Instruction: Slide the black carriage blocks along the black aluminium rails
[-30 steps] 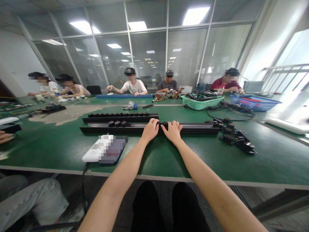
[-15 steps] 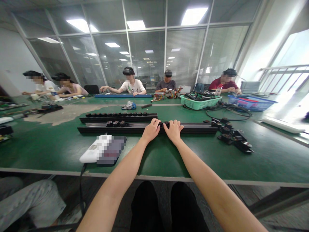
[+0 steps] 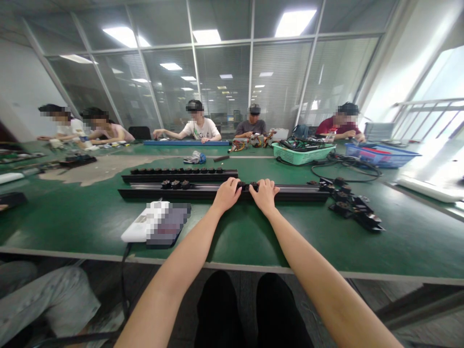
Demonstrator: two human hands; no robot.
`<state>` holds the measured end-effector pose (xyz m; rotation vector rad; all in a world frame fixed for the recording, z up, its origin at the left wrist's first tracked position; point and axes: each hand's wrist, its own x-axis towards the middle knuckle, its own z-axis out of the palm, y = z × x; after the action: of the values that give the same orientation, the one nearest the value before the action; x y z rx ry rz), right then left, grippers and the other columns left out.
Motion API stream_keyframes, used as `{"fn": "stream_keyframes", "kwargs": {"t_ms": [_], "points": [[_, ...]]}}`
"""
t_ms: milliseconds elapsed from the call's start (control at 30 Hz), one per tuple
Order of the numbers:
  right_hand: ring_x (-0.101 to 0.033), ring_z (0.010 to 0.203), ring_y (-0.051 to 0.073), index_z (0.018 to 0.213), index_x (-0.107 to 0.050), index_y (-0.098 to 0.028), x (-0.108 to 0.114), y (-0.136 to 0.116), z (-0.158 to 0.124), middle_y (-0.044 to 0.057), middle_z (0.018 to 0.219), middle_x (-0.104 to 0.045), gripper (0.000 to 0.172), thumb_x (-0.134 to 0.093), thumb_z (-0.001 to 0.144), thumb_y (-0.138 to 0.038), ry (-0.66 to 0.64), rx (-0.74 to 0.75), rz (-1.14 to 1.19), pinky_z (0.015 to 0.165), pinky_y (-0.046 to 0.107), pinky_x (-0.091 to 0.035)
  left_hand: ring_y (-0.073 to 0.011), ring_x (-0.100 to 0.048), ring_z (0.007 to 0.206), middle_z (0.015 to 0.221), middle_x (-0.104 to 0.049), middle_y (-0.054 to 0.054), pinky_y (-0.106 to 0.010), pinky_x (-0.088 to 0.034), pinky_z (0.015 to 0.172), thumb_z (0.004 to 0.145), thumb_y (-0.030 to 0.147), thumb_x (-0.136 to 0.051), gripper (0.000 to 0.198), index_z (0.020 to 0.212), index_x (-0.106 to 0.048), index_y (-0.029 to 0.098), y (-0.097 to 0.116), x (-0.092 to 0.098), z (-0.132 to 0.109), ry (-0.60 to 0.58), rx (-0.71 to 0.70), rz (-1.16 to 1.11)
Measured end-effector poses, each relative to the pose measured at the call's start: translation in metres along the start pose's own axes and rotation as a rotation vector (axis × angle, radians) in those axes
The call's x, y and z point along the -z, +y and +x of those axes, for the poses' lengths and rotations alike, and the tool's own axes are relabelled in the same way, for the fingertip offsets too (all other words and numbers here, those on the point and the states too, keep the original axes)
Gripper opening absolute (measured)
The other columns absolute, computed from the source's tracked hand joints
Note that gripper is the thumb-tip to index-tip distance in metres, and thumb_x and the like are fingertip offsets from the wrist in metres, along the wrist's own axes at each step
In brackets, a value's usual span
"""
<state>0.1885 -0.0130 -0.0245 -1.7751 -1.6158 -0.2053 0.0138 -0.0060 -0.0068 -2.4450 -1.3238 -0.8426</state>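
Note:
A long black rail (image 3: pixel 166 194) lies across the table in front of me, with a bright metal strip along its top. My left hand (image 3: pixel 228 194) is closed at the middle of the rail, its thumb and finger against a small black part (image 3: pixel 242 185). Just to the right, my right hand (image 3: pixel 265 195) pinches a second black part (image 3: pixel 254 186) seated on the same rail. The parts stand close together between my fingertips, partly covered by them. Three similar black parts (image 3: pixel 176 184) sit on the rail farther left.
Behind lies another black rail (image 3: pixel 181 177) bearing a row of parts. Loose black parts (image 3: pixel 357 212) are heaped at the right end. A white device (image 3: pixel 139 227) lies nearer me at left. A green basket (image 3: pixel 302 155) and blue basket (image 3: pixel 384 157) stand farther back. Several people sit opposite.
My right hand has shifted slightly right, and more of the black parts shows between my hands. The left hand stays nearly in place. The whole view has drifted a little.

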Motion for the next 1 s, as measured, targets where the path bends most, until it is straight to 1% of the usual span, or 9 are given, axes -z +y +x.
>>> {"fn": "stream_keyframes", "kwargs": {"t_ms": [67, 100, 133, 200, 400, 567, 767, 1000], "points": [[-0.047, 0.115, 0.034, 0.107, -0.065, -0.014, 0.0002, 0.001, 0.0003, 0.018, 0.117, -0.063, 0.034, -0.049, 0.1, -0.043, 0.011, -0.009, 0.01, 0.095, 0.047, -0.031, -0.0247, -0.062, 0.125, 0.129, -0.066, -0.011, -0.044, -0.038, 0.12, 0.105, 0.03, -0.045, 0.03, 0.129, -0.06, 0.019, -0.0008, -0.0002, -0.0003, 0.021, -0.008, 0.027], [-0.047, 0.115, 0.034, 0.107, -0.065, -0.014, 0.0003, 0.0015, 0.0005, 0.018, 0.116, -0.063, 0.034, -0.049, 0.099, -0.043, 0.016, -0.012, 0.016, 0.095, 0.047, -0.031, -0.0245, -0.061, 0.126, 0.128, -0.068, -0.011, -0.046, -0.033, 0.123, 0.105, 0.03, -0.044, 0.03, 0.127, -0.062, 0.019, -0.0011, -0.0004, -0.0006, 0.031, -0.006, 0.034], [-0.047, 0.115, 0.034, 0.107, -0.065, -0.015, 0.0003, 0.0018, 0.0006, 0.018, 0.116, -0.063, 0.033, -0.05, 0.099, -0.043, 0.021, -0.014, 0.02, 0.095, 0.047, -0.031, -0.0244, -0.061, 0.125, 0.128, -0.069, -0.011, -0.047, -0.029, 0.125, 0.106, 0.03, -0.044, 0.03, 0.127, -0.063, 0.019, -0.0014, -0.0008, -0.0008, 0.041, -0.001, 0.035], [-0.047, 0.115, 0.034, 0.107, -0.065, -0.015, 0.0005, 0.0021, 0.0008, 0.018, 0.116, -0.063, 0.033, -0.05, 0.099, -0.043, 0.023, -0.02, 0.024, 0.095, 0.047, -0.031, -0.0244, -0.062, 0.124, 0.127, -0.07, -0.011, -0.048, -0.026, 0.126, 0.106, 0.031, -0.044, 0.031, 0.126, -0.064, 0.019, -0.0023, -0.0018, -0.0011, 0.052, 0.009, 0.029], [-0.048, 0.116, 0.034, 0.107, -0.065, -0.014, 0.0004, 0.0016, 0.0012, 0.018, 0.118, -0.063, 0.033, -0.052, 0.099, -0.043, 0.01, -0.031, 0.018, 0.097, 0.048, -0.031, -0.0245, -0.063, 0.124, 0.128, -0.071, -0.012, -0.045, -0.028, 0.125, 0.106, 0.031, -0.044, 0.032, 0.125, -0.065, 0.017, -0.0054, -0.0043, -0.0009, 0.037, 0.01, 0.017], [-0.048, 0.115, 0.034, 0.108, -0.065, -0.014, -0.0005, 0.0027, 0.0025, 0.018, 0.118, -0.063, 0.033, -0.052, 0.099, -0.042, 0.0, -0.016, 0.017, 0.097, 0.046, -0.032, -0.0248, -0.063, 0.124, 0.128, -0.071, -0.01, -0.049, -0.023, 0.125, 0.107, 0.035, -0.043, 0.032, 0.125, -0.065, 0.022, -0.0058, -0.005, -0.0008, 0.031, 0.042, 0.045], [-0.048, 0.114, 0.034, 0.109, -0.065, -0.012, 0.0025, 0.0044, 0.0034, 0.019, 0.119, -0.063, 0.033, -0.051, 0.099, -0.04, -0.013, -0.016, -0.01, 0.097, 0.045, -0.032, -0.0261, -0.062, 0.123, 0.127, -0.071, -0.011, -0.051, -0.025, 0.12, 0.107, 0.035, -0.043, 0.033, 0.124, -0.067, 0.022, -0.006, -0.004, -0.0012, 0.029, 0.031, 0.054], [-0.049, 0.115, 0.034, 0.107, -0.065, -0.013, 0.0066, 0.004, 0.003, 0.019, 0.118, -0.064, 0.032, -0.05, 0.098, -0.04, -0.005, -0.046, -0.014, 0.097, 0.044, -0.031, -0.0269, -0.061, 0.121, 0.126, -0.07, -0.01, -0.051, -0.027, 0.117, 0.107, 0.036, -0.043, 0.032, 0.121, -0.068, 0.023, -0.0055, -0.0063, -0.002, 0.032, 0.044, 0.076]]}}
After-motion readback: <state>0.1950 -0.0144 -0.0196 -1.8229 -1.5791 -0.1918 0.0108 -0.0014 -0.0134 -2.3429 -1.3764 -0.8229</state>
